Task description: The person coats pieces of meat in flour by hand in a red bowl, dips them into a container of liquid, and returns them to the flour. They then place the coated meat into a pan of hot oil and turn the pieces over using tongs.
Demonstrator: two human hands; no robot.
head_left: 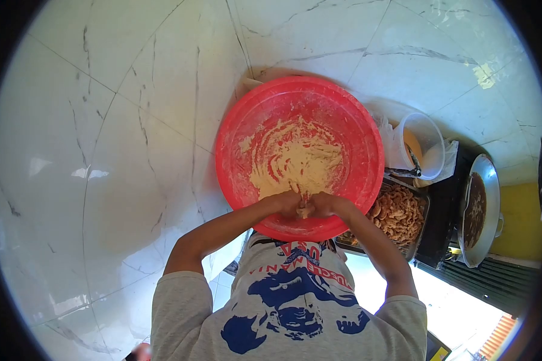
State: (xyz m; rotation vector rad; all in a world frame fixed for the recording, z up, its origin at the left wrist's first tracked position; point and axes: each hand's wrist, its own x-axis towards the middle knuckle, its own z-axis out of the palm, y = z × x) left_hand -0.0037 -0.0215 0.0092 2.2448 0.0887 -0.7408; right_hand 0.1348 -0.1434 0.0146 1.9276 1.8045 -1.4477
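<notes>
A wide red plastic basin (235, 114) holds pale yellow flour (301, 159), spread thickly over its bottom and streaked up its sides. My left hand (288, 204) and my right hand (323, 205) meet over the near part of the basin, knuckles close together and fingers curled inward. Between them shows a small pale, flour-coated lump (305, 209); whether it is a piece of food or floured fingertips I cannot make out.
To the right, a metal tray is heaped with brown fried pieces (398, 215). Behind it stands a clear plastic tub (424, 144) with yellowish contents. Farther right, a large wok (486, 207) holds dark oil. Marbled tile walls (150, 120) rise behind and left.
</notes>
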